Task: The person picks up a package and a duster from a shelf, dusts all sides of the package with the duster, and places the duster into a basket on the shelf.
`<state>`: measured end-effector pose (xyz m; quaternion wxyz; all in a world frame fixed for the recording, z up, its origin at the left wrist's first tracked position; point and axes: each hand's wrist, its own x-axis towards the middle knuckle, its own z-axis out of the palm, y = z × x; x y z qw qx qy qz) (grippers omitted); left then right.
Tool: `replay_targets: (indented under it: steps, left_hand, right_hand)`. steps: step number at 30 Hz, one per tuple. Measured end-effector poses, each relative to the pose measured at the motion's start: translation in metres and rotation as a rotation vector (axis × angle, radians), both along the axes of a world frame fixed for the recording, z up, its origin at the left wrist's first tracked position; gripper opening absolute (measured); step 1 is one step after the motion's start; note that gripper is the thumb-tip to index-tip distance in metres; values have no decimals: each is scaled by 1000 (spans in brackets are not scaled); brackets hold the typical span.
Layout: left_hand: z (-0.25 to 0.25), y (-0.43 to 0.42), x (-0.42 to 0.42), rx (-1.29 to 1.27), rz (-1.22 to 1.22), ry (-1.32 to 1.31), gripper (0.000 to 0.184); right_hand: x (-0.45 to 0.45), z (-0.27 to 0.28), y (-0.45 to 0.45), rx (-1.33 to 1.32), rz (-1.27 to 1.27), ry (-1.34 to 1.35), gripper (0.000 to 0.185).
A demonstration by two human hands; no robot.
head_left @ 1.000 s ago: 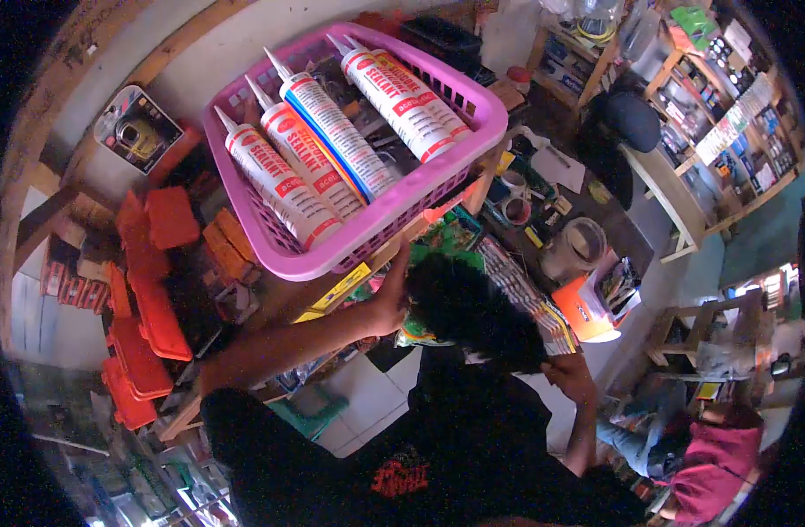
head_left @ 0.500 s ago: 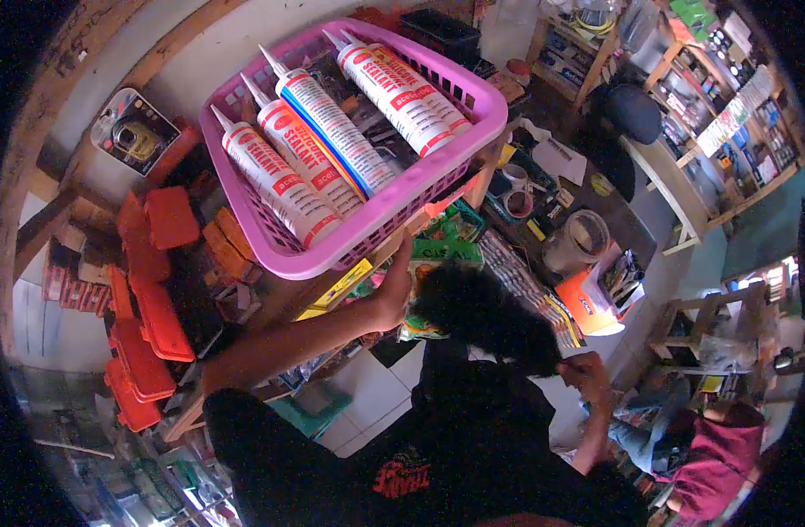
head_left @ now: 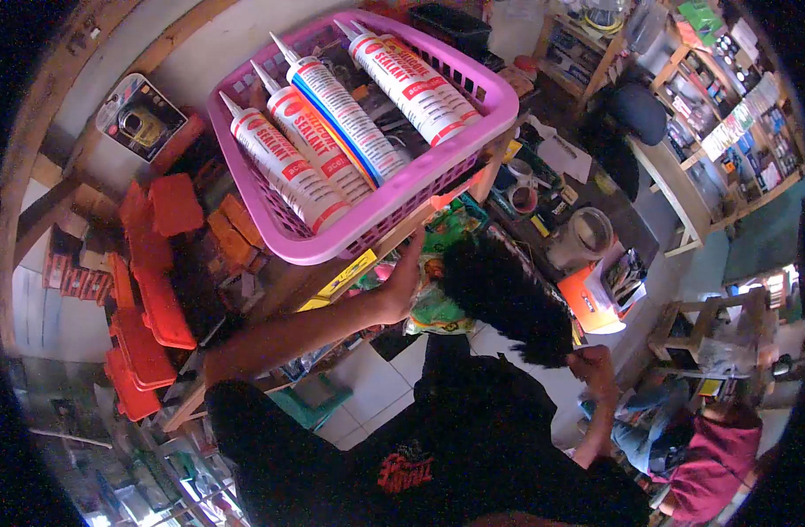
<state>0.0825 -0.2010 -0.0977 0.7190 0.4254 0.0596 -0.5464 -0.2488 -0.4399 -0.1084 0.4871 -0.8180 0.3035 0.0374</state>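
My right hand (head_left: 593, 364) is closed at the lower end of a fluffy black duster (head_left: 508, 294); its handle is mostly hidden in my fingers. The duster's head reaches up and left over the shelf goods, beside green packets (head_left: 442, 303). My left hand (head_left: 404, 285) is at the left side of these packets, with one finger pointing up and the other fingers hidden. Above it, a pink plastic basket (head_left: 367, 233) holds several silicone sealant tubes (head_left: 411, 92) with pointed nozzles.
Red-orange plastic cases (head_left: 161, 307) are stacked at the left. A clear jar (head_left: 582, 239) and an orange-and-white container (head_left: 588, 299) stand at the right. A wooden stool (head_left: 714, 325) is farther right, near a person in a maroon top (head_left: 714, 461).
The duster has shifted right and its head now hides the long striped packs beside the green packets. My left hand has moved slightly right and up. The view has shifted slightly.
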Motion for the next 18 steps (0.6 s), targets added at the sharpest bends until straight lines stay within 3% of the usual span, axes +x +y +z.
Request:
replay_targets:
  steps: [2,3,5,7,8,9,11,13,15,17,18]
  left_hand:
    - [59,-2,-15,31,28,-57,69]
    - [44,-1,-6,-31,-19,-34,64]
    - [64,3,-14,89,-85,-319,63]
    - [61,5,-13,62,-89,-308,62]
    - [47,3,-6,-26,-59,-158,61]
    - [35,2,-2,-115,-30,-10,61]
    - [46,0,-8,-16,-6,-142,59]
    - [49,-1,-10,-12,-27,-122,56]
    - [39,2,-6,-107,-89,56,52]
    - [14,13,-1,-39,-326,-727,45]
    - [1,20,1,-4,-440,-1122,41]
  right_hand:
    - [7,23,13,22,-15,63,40]
    - [10,27,14,10,-8,80,40]
    - [13,33,14,-9,7,121,38]
    - [-1,8,13,-65,-148,120,32]
    - [-6,2,11,-94,-226,118,29]
    - [-8,2,3,-88,-103,141,25]
    - [-6,4,-13,-73,138,179,21]
    - [-28,-42,-23,-263,-27,-44,21]
    - [-38,-53,-19,-204,-165,-152,22]
    - [-27,-33,-6,103,-270,-157,24]
    - [-26,-32,-7,62,-265,-147,25]
